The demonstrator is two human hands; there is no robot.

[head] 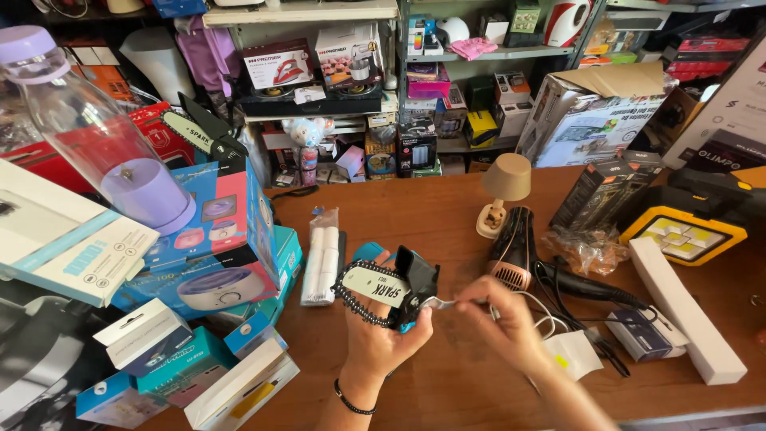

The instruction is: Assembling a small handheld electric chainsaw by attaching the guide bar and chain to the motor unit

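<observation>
My left hand (381,339) grips a small black-and-teal mini chainsaw (388,289) over the brown wooden table (447,375), its short white bar and chain pointing left. My right hand (504,321) pinches a thin silver tool (444,302) whose tip touches the saw's black body. A black band circles my left wrist. Directly beneath my right hand lie a white cable and a white paper tag (572,353).
Stacked blue and white boxes (209,263) and a lilac portable blender (104,136) crowd the left. A hair dryer (515,249), small beige lamp (503,191), yellow work light (684,234), long white box (685,307) and wrapped white rolls (321,257) lie around. Shelves of goods stand behind.
</observation>
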